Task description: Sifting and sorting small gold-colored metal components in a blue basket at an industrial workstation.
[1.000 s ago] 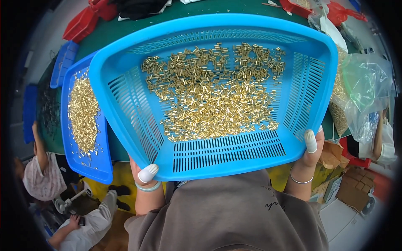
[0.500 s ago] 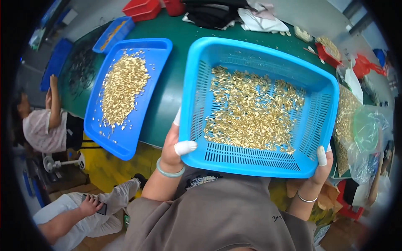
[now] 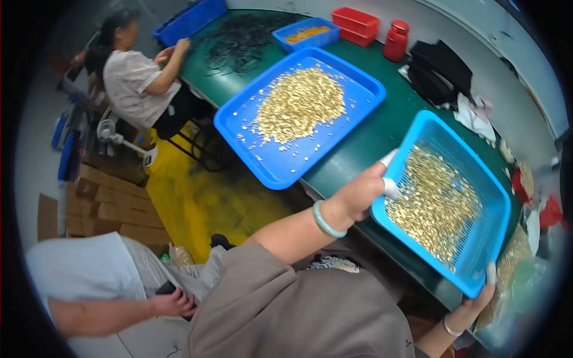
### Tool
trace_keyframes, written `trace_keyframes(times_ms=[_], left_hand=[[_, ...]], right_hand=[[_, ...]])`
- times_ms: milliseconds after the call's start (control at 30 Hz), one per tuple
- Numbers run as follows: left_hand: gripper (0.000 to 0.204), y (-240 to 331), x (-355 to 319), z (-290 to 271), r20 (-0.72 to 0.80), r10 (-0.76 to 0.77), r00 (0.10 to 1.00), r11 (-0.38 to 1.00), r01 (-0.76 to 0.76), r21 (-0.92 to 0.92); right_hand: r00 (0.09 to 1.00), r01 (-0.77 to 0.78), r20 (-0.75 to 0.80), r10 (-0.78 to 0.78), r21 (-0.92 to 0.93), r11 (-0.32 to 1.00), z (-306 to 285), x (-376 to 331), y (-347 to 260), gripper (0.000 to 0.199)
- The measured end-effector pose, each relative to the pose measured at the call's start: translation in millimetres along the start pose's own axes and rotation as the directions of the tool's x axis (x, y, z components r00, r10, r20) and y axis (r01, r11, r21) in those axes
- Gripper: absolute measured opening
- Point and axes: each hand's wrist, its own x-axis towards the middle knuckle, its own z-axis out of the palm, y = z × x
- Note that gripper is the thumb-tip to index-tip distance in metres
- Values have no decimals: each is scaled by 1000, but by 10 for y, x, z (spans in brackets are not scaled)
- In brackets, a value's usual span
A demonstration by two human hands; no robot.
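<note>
Between my two hands is a light-blue slotted plastic basket [image 3: 412,134], tilted, with many small gold-coloured metal pieces [image 3: 433,197] spread over its bottom. My left hand [image 3: 367,188] grips its left rim; white covers sit on the fingertips and a pale green bangle is on the wrist. At the near right corner my right hand [image 3: 482,293] holds the rim, its thumb also covered in white and most of its fingers hidden under the basket. Left of the basket, a dark-blue tray [image 3: 250,158] on the table carries a heap of similar gold pieces [image 3: 301,104].
The green table [image 3: 334,173] also holds a small blue bin [image 3: 279,37], red bins [image 3: 355,27], a red canister [image 3: 396,42], black cloth [image 3: 439,71] and dark strands [image 3: 245,45]. One person [image 3: 140,83] sits at its far left; another person [image 3: 113,280] is close on my left.
My view has swung left, so the basket and both hands now appear further right and the blue tray nearer the middle. The basket looks more tilted; both hands still hold it.
</note>
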Motion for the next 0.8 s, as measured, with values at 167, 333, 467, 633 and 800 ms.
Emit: trace_keyframes(times_ms=[167,333,467,633,800], left_hand=[[79,45,-80,-260,-81,153,985,987,-148,66],[79,123,164,-331,-119,16,993,1000,-17,-15],[80,116,252,-353,-103,116,988,993,-113,42],[80,91,279,-378,-123,118,985,991,-109,74],[79,118,287,-303,-154,80,985,996,-73,55]], right_hand=[[978,165,129,-166,15,986,433,210,126,40],[981,141,122,-154,110,984,591,461,229,40],[978,182,80,-193,126,975,567,480,274,42],[972,175,131,-197,160,971,598,478,262,45],[983,118,116,-144,209,971,561,516,276,45]])
